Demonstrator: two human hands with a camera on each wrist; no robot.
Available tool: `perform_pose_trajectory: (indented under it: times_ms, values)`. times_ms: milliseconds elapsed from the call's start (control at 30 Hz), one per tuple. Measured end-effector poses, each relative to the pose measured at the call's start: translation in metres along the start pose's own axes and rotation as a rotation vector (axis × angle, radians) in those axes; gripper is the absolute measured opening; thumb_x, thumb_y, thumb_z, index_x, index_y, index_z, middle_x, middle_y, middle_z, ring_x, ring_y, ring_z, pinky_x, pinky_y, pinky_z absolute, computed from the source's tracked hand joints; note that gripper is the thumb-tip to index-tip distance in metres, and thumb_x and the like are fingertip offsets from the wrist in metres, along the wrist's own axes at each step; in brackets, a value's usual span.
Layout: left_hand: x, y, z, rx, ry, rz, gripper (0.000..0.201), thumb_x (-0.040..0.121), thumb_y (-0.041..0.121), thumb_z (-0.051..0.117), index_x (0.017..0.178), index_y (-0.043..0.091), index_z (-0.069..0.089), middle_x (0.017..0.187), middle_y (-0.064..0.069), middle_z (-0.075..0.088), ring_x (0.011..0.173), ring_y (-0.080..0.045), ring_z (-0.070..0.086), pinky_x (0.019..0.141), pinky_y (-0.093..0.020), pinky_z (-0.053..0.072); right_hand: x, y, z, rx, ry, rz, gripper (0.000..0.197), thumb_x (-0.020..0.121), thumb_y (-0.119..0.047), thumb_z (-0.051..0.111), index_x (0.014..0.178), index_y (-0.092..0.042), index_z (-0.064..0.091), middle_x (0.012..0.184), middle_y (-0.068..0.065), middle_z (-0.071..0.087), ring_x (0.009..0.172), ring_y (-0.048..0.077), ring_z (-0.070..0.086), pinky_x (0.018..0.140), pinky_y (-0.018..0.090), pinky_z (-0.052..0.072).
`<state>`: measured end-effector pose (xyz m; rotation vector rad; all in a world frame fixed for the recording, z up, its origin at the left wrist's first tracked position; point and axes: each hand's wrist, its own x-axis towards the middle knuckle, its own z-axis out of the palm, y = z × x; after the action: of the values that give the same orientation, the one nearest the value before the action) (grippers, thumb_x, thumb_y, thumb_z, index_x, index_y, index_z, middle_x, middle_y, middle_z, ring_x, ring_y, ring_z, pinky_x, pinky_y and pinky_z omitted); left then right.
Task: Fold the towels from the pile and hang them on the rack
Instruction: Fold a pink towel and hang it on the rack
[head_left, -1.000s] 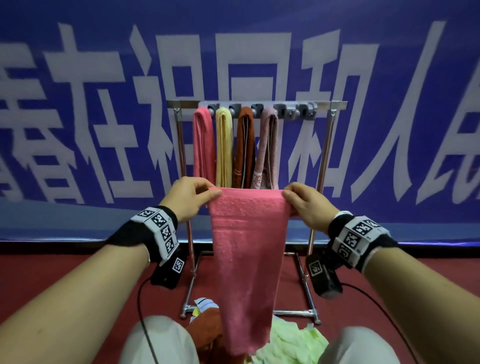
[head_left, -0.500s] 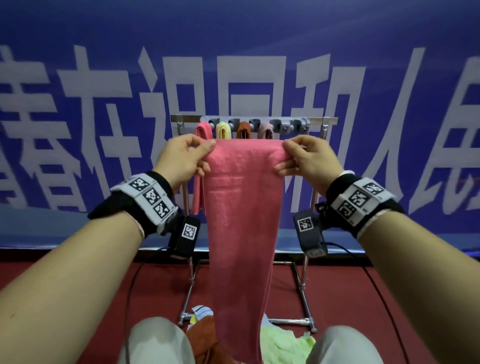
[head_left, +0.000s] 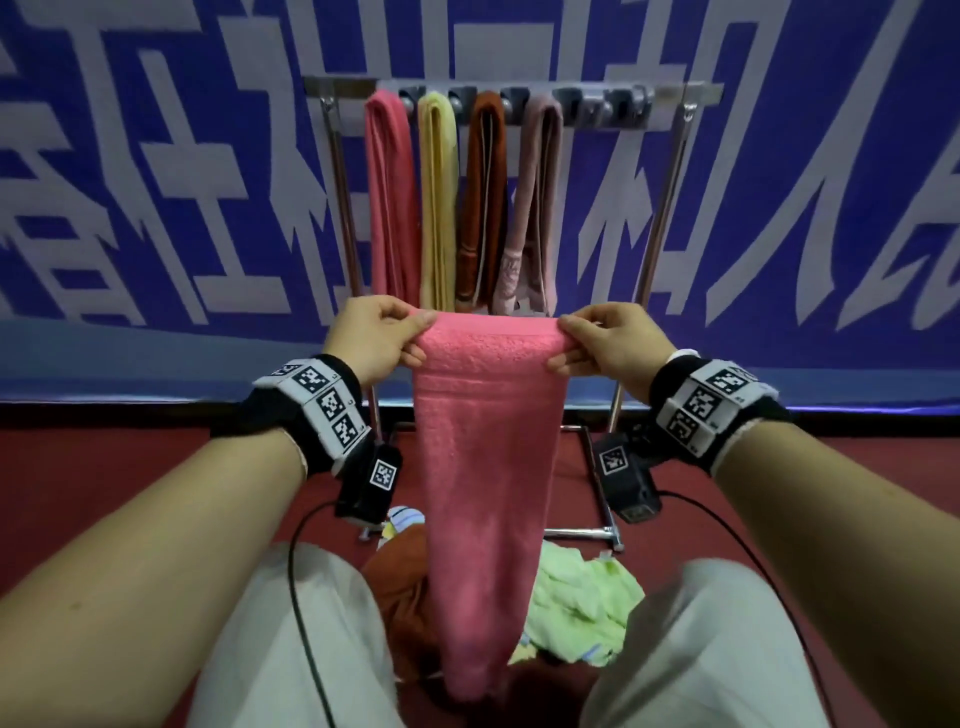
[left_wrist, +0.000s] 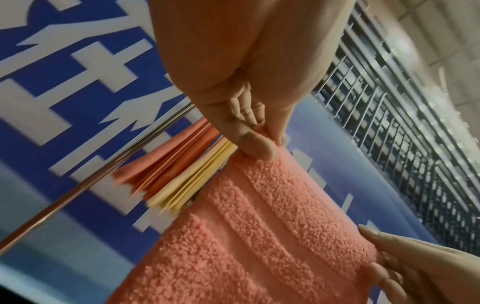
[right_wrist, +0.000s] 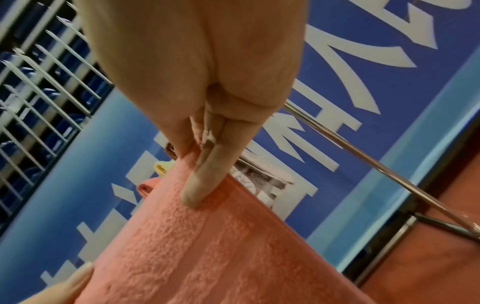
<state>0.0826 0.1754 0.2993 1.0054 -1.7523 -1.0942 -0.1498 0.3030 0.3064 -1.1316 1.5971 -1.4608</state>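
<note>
pink towel (head_left: 485, 457): held up by its top corners, hanging long
hung towels (head_left: 483, 197): four, folded, on the rack (head_left: 670, 93)
pile (head_left: 582, 597): on the floor below

Pink towel (head_left: 485, 441) with raised stripes — blue-and-white banner (head_left: 171, 171); black-and-white patterned wristbands (head_left: 318, 397)

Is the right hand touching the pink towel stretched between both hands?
Touching. The right wrist view shows the right hand pinching a top corner of the held pink towel.

White Chinese characters on banner (head_left: 769, 104)
</note>
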Motion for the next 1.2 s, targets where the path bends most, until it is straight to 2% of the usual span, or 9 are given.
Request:
perform_pose_trajectory:
  times_ms: [133, 267, 367, 633, 733, 833, 933, 1133, 1200]
  values:
    - [-0.009, -0.048, 0.017, -0.069, -0.072, -0.07, 0.008, 0.089, 0.008, 0.073, 0.093, 0.003, 0.067, 0.066, -0.009, 0.067, 0.051, -0.008, 0.065, 0.058, -0.02, 0.057, -0.002, 0.042, 0.004, 0.088, 0.01, 0.103, 0.01, 0.104, -0.008, 0.055, 0.098, 0.0, 0.056, 0.075, 0.022, 0.061, 0.054, 0.017, 0.072, 0.057, 0.027, 0.062]
    - [-0.018, -0.08, 0.032, -0.089, -0.175, -0.11, 0.013, 0.083, -0.001, 0.076, 0.093, 0.004, 0.07, 0.07, -0.003, 0.073, 0.056, -0.008, 0.067, 0.061, -0.017, 0.057, 0.002, 0.073, 0.003, 0.134, 0.053, 0.171, 0.007, 0.103, -0.004, 0.053, 0.099, 0.001, 0.054, 0.077, 0.02, 0.059, 0.052, 0.014, 0.071, 0.053, 0.023, 0.06]
    - [-0.02, -0.099, 0.042, -0.028, -0.168, -0.119, 0.01, 0.084, 0.003, 0.077, 0.081, 0.01, 0.07, 0.062, 0.0, 0.071, 0.051, -0.005, 0.064, 0.06, -0.015, 0.055, 0.008, 0.096, 0.003, 0.152, 0.085, 0.186, 0.013, 0.102, -0.003, 0.054, 0.089, -0.002, 0.056, 0.076, 0.019, 0.059, 0.052, 0.014, 0.071, 0.053, 0.022, 0.059]
    - [-0.011, -0.142, 0.069, 0.056, -0.088, -0.237, 0.007, 0.089, 0.011, 0.074, 0.086, 0.008, 0.068, 0.054, -0.003, 0.059, 0.039, -0.002, 0.052, 0.044, -0.014, 0.043, 0.018, 0.155, 0.01, 0.223, 0.107, 0.254, 0.009, 0.102, -0.002, 0.056, 0.094, 0.001, 0.059, 0.074, 0.02, 0.064, 0.056, 0.013, 0.071, 0.06, 0.022, 0.061]
    - [-0.006, -0.161, 0.077, 0.089, -0.059, -0.282, 0.012, 0.09, 0.015, 0.074, 0.085, 0.005, 0.07, 0.052, -0.003, 0.058, 0.038, -0.004, 0.048, 0.043, -0.016, 0.041, 0.023, 0.176, 0.014, 0.243, 0.128, 0.285, 0.012, 0.101, -0.001, 0.057, 0.09, 0.0, 0.061, 0.074, 0.02, 0.064, 0.055, 0.012, 0.071, 0.061, 0.021, 0.061]
    - [-0.001, -0.178, 0.085, 0.121, -0.034, -0.321, 0.014, 0.09, 0.021, 0.074, 0.086, 0.007, 0.073, 0.052, -0.003, 0.059, 0.041, -0.008, 0.047, 0.048, -0.021, 0.041, 0.03, 0.193, 0.015, 0.277, 0.151, 0.329, 0.01, 0.1, -0.001, 0.058, 0.1, 0.007, 0.062, 0.073, 0.02, 0.065, 0.055, 0.013, 0.07, 0.062, 0.023, 0.061]
    - [0.001, -0.192, 0.095, 0.129, -0.009, -0.354, 0.015, 0.089, 0.022, 0.075, 0.077, 0.013, 0.072, 0.053, -0.003, 0.059, 0.039, -0.007, 0.046, 0.049, -0.023, 0.039, 0.034, 0.21, 0.015, 0.299, 0.17, 0.365, 0.017, 0.099, -0.002, 0.06, 0.107, 0.013, 0.061, 0.075, 0.02, 0.066, 0.056, 0.014, 0.07, 0.064, 0.024, 0.062]
    - [0.001, -0.211, 0.114, 0.139, -0.029, -0.398, 0.02, 0.089, 0.024, 0.075, 0.073, 0.013, 0.07, 0.052, -0.005, 0.061, 0.036, -0.007, 0.046, 0.04, -0.018, 0.034, 0.04, 0.237, 0.018, 0.177, 0.116, 0.391, 0.023, 0.09, 0.009, 0.068, 0.11, 0.017, 0.061, 0.08, 0.019, 0.069, 0.058, 0.012, 0.069, 0.064, 0.022, 0.061]
    - [0.001, -0.214, 0.117, 0.129, -0.034, -0.4, 0.022, 0.089, 0.024, 0.075, 0.072, 0.011, 0.07, 0.05, -0.002, 0.062, 0.037, -0.007, 0.047, 0.041, -0.018, 0.035, 0.043, 0.241, 0.02, 0.155, 0.13, 0.376, 0.014, 0.092, 0.011, 0.064, 0.105, 0.015, 0.06, 0.077, 0.02, 0.067, 0.054, 0.011, 0.069, 0.059, 0.02, 0.06]
